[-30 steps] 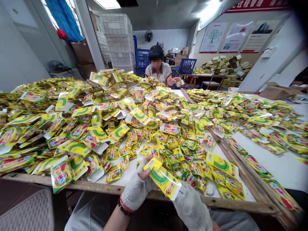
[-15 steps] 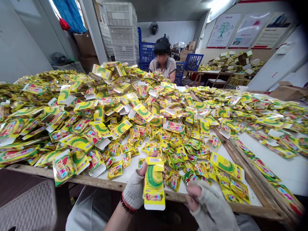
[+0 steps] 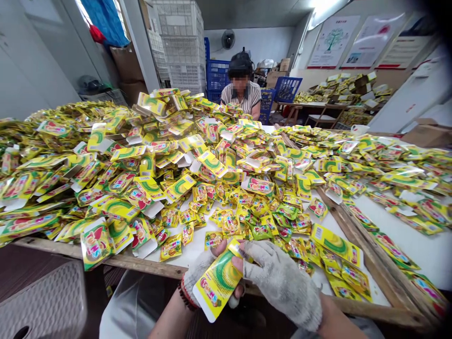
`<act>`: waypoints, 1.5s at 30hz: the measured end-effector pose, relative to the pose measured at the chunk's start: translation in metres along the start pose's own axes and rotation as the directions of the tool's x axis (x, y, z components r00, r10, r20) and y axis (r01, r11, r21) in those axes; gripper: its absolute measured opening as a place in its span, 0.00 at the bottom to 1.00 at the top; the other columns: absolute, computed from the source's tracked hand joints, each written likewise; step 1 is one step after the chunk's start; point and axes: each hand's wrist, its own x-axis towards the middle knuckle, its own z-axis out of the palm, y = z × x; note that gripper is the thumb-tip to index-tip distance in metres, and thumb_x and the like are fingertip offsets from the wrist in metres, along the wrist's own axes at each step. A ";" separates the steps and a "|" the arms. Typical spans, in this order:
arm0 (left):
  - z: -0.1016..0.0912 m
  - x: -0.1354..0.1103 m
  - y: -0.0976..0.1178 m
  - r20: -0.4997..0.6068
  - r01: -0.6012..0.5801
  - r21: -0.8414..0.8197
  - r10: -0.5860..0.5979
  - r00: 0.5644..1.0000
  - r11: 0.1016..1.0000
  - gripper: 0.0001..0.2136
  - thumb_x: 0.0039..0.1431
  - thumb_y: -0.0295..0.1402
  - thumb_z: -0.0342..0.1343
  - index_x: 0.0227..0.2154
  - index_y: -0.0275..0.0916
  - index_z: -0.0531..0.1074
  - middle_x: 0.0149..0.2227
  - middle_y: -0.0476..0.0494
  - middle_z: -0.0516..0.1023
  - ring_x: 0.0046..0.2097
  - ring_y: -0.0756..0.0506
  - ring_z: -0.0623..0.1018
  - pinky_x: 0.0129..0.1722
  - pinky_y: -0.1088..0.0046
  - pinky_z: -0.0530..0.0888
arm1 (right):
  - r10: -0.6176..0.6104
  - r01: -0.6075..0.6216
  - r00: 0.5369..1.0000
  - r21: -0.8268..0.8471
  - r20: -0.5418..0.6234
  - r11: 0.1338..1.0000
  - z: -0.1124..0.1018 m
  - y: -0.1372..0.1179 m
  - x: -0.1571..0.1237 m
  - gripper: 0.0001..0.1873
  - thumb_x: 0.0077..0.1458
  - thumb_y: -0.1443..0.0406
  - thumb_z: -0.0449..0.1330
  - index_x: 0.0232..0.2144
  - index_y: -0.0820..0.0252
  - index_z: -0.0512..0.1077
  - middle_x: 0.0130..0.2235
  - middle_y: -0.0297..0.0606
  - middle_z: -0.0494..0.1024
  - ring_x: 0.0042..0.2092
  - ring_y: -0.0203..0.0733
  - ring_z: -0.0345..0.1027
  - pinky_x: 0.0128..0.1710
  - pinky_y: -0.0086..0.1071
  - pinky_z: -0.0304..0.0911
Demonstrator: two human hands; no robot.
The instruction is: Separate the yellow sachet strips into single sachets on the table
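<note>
My left hand (image 3: pixel 199 275), in a fingerless knit glove, grips a flat yellow and green carton (image 3: pixel 217 282) near the table's front edge. My right hand (image 3: pixel 278 280), gloved the same way, lies curled over the carton's upper end and holds it too. The carton is tilted, its white flap pointing down to the left. Just beyond my hands small yellow and green sachets (image 3: pixel 247 221) lie loose on the white table top (image 3: pixel 192 249). A big heap of the same flat cartons (image 3: pixel 141 155) covers the table behind them.
A wooden rail (image 3: pixel 339 221) splits the table; more cartons (image 3: pixel 388 174) lie to its right. A person in a striped shirt (image 3: pixel 242 94) sits at the far side. White and blue crates (image 3: pixel 183 52) stand stacked behind. A grey basket (image 3: pixel 45 306) sits at lower left.
The carton has swung from hanging upright to a tilt with its flap down left. My right hand came up from the lower right and closed over the carton's top.
</note>
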 end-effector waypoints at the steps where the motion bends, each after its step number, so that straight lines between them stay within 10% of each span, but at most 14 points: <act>1: -0.003 0.001 -0.001 0.005 -0.005 -0.017 0.005 1.000 1.000 0.30 0.63 0.55 0.39 0.49 0.33 0.69 0.27 0.36 0.80 0.26 0.42 0.80 0.22 0.70 0.76 | 0.007 -0.007 1.000 -0.001 0.010 1.000 0.001 -0.001 -0.001 0.12 0.59 0.67 0.58 0.46 0.55 0.73 0.46 0.43 0.76 0.46 0.43 0.68 0.43 0.37 0.68; 9: -0.005 0.003 -0.002 0.050 -0.063 -0.049 0.065 0.997 0.997 0.27 0.65 0.50 0.40 0.58 0.36 0.60 0.28 0.40 0.79 0.26 0.40 0.80 0.21 0.68 0.76 | -0.020 0.016 0.994 0.040 0.104 0.999 0.008 -0.008 0.005 0.08 0.60 0.66 0.58 0.42 0.55 0.73 0.44 0.37 0.78 0.45 0.44 0.68 0.45 0.39 0.69; 16: 0.009 0.001 0.004 0.004 -0.066 -0.012 0.066 0.998 0.998 0.23 0.64 0.47 0.44 0.58 0.41 0.60 0.36 0.41 0.78 0.25 0.43 0.79 0.19 0.70 0.75 | 0.029 -0.005 0.987 0.147 -0.161 0.989 -0.003 -0.008 0.006 0.09 0.62 0.68 0.53 0.39 0.58 0.74 0.40 0.37 0.80 0.45 0.38 0.71 0.47 0.33 0.70; 23: 0.005 0.003 0.005 -0.001 -0.068 0.025 0.068 0.998 0.997 0.22 0.64 0.47 0.45 0.56 0.41 0.62 0.31 0.44 0.76 0.24 0.43 0.79 0.18 0.69 0.75 | 0.091 -0.064 0.987 0.191 -0.132 0.979 -0.003 -0.015 0.015 0.13 0.63 0.68 0.52 0.31 0.57 0.75 0.34 0.35 0.80 0.40 0.37 0.71 0.44 0.32 0.71; 29: -0.001 0.006 0.009 0.010 -0.103 0.003 0.103 0.995 0.995 0.23 0.63 0.49 0.46 0.52 0.37 0.66 0.29 0.43 0.78 0.24 0.44 0.79 0.19 0.72 0.74 | 0.042 -0.033 0.997 0.150 -0.058 0.988 0.010 -0.010 0.009 0.13 0.59 0.69 0.55 0.46 0.62 0.73 0.43 0.44 0.79 0.46 0.44 0.71 0.49 0.39 0.70; 32: -0.002 0.015 -0.002 -0.046 -0.189 0.037 0.191 0.980 0.981 0.27 0.62 0.53 0.44 0.51 0.36 0.67 0.28 0.44 0.78 0.20 0.47 0.76 0.15 0.75 0.71 | 0.204 -0.184 0.976 0.222 -0.071 0.957 0.014 -0.007 0.005 0.15 0.58 0.71 0.52 0.46 0.61 0.73 0.41 0.44 0.80 0.44 0.45 0.73 0.44 0.39 0.72; 35: 0.006 0.021 -0.015 -0.223 -0.299 0.258 0.358 0.907 0.919 0.31 0.59 0.59 0.41 0.48 0.35 0.69 0.27 0.43 0.77 0.16 0.50 0.72 0.13 0.78 0.66 | 0.560 -0.504 0.827 0.503 0.046 0.703 0.011 -0.006 0.003 0.13 0.59 0.68 0.54 0.45 0.58 0.73 0.39 0.42 0.81 0.40 0.42 0.76 0.40 0.32 0.74; 37: 0.016 0.020 -0.021 -0.307 -0.383 0.506 0.577 0.757 0.772 0.26 0.58 0.54 0.50 0.46 0.36 0.71 0.32 0.42 0.78 0.24 0.48 0.75 0.21 0.76 0.71 | 0.673 -0.599 0.723 0.627 0.157 0.498 0.008 -0.007 0.001 0.13 0.59 0.65 0.55 0.46 0.57 0.73 0.41 0.41 0.81 0.42 0.43 0.77 0.40 0.32 0.74; 39: 0.029 0.017 -0.024 -0.238 -0.430 0.680 0.733 0.638 0.595 0.22 0.52 0.43 0.63 0.46 0.38 0.70 0.42 0.40 0.78 0.37 0.44 0.78 0.36 0.74 0.74 | 0.676 -0.584 0.712 0.694 0.190 0.421 0.007 -0.011 -0.005 0.14 0.59 0.62 0.57 0.46 0.57 0.73 0.42 0.42 0.81 0.43 0.46 0.77 0.43 0.35 0.74; 45: 0.051 0.012 -0.025 -0.176 -0.411 0.719 0.719 0.673 0.560 0.18 0.51 0.36 0.65 0.45 0.41 0.71 0.43 0.43 0.77 0.43 0.40 0.75 0.42 0.68 0.72 | 0.651 -0.555 0.736 0.715 0.184 0.425 0.011 -0.021 -0.031 0.16 0.56 0.58 0.60 0.46 0.55 0.74 0.41 0.42 0.81 0.43 0.48 0.77 0.42 0.37 0.75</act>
